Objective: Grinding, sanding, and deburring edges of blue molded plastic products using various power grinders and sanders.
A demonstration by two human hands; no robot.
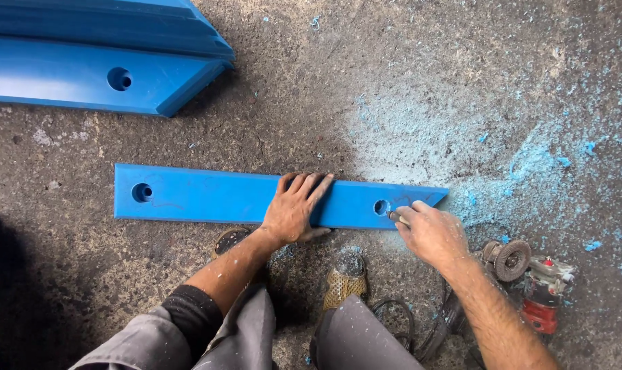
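A rough concrete floor (311,123) fills the view, dusted with pale blue shavings (530,164) toward three o'clock. At ten o'clock lie stacked blue plastic beams (64,75) with a round hole. Across the centre lies a long blue plastic bar (208,199), a hole near each end, its right end cut to a slant. The left hand (296,209) presses flat on the bar's middle, fingers spread. The right hand (430,233), at four o'clock, has its grip pinched on a small marker (397,218) beside the bar's right hole (381,207). An angle grinder (530,274) lies at four o'clock, near the right forearm.
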